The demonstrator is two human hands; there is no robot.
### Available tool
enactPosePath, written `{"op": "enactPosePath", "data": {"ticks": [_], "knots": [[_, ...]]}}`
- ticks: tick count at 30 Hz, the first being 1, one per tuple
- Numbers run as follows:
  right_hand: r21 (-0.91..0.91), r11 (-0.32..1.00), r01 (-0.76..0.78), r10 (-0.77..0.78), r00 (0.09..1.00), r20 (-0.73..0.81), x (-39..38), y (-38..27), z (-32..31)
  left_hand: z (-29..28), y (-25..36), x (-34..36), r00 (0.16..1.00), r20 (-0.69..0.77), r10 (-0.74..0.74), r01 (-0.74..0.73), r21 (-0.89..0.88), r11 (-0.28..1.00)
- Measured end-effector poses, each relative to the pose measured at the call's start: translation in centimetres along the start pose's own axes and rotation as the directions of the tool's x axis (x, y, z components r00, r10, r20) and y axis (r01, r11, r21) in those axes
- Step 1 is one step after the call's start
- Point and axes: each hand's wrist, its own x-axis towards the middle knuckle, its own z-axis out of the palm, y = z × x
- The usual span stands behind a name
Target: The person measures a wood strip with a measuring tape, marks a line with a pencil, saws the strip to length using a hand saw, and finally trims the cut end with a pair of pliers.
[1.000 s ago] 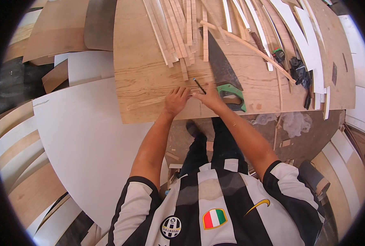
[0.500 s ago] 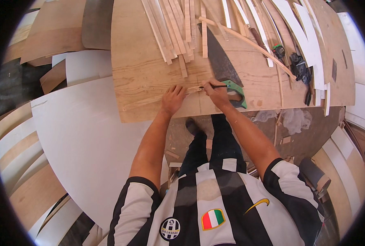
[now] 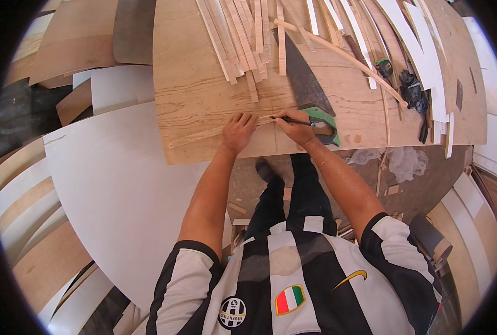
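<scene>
Holding dark pencil (image 3: 301,121), left hand (image 3: 238,132) on strip (image 3: 199,135)

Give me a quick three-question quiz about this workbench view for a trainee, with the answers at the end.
1. The right hand holds: a) a red hammer, b) a slim black writing tool, c) a steel chisel.
2. True or false: the left hand rests on a long, narrow, pale wooden strip.
3. Fill in: the green-and-black tape measure lies to the ___ of the green-handled handsaw, as the person sees it.

Key: 1. b; 2. true; 3. right.
</scene>
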Motion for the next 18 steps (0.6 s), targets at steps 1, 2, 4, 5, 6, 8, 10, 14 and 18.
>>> {"op": "enactPosePath", "data": {"ticks": [1, 2, 4, 5, 6, 8, 10, 14, 18], "knots": [[-0.009, 1.000, 0.007, -0.007, 1.000, -0.003, 0.0, -0.3, 0.0, 0.0, 0.0, -0.1, 1.000, 0.001, -0.001, 0.001, 0.002, 1.000], [-0.020, 1.000, 0.014, -0.014, 1.000, -0.007, 0.0, -0.3, 0.0, -0.1, 0.0, 0.0, 1.000, 0.009, 0.002, -0.002, 0.009, 1.000], [-0.034, 0.999, 0.032, -0.032, 0.999, -0.009, 0.1, -0.4, -0.1, 0.0, 0.1, 0.1, 1.000, 0.016, 0.005, -0.005, 0.017, 1.000], [-0.048, 0.998, 0.049, -0.050, 0.999, -0.009, 0.1, -0.3, 0.0, 0.0, 0.1, 0.1, 1.000, 0.017, 0.003, -0.003, 0.015, 1.000], [-0.047, 0.998, 0.050, -0.051, 0.999, -0.009, 0.1, -0.2, 0.0, 0.0, 0.1, 0.1, 1.000, 0.018, 0.001, -0.001, 0.013, 1.000], [-0.067, 0.995, 0.068, -0.068, 0.998, 0.005, 0.1, 0.0, 0.0, 0.1, 0.0, 0.0, 1.000, 0.012, 0.005, -0.006, 0.016, 1.000], [-0.096, 0.993, 0.074, -0.070, 0.997, 0.042, 0.2, 0.2, -0.2, 0.1, -0.1, -0.1, 1.000, 0.007, 0.009, -0.009, 0.018, 1.000], [-0.046, 0.998, 0.042, -0.041, 0.999, 0.023, 0.0, 0.6, -0.2, 0.1, 0.0, 0.0, 1.000, 0.027, 0.007, -0.007, 0.015, 1.000], [-0.028, 0.999, 0.040, -0.040, 0.999, -0.006, 0.1, 0.3, 0.0, 0.0, 0.0, 0.0, 1.000, 0.019, 0.006, -0.007, 0.029, 1.000]]}}
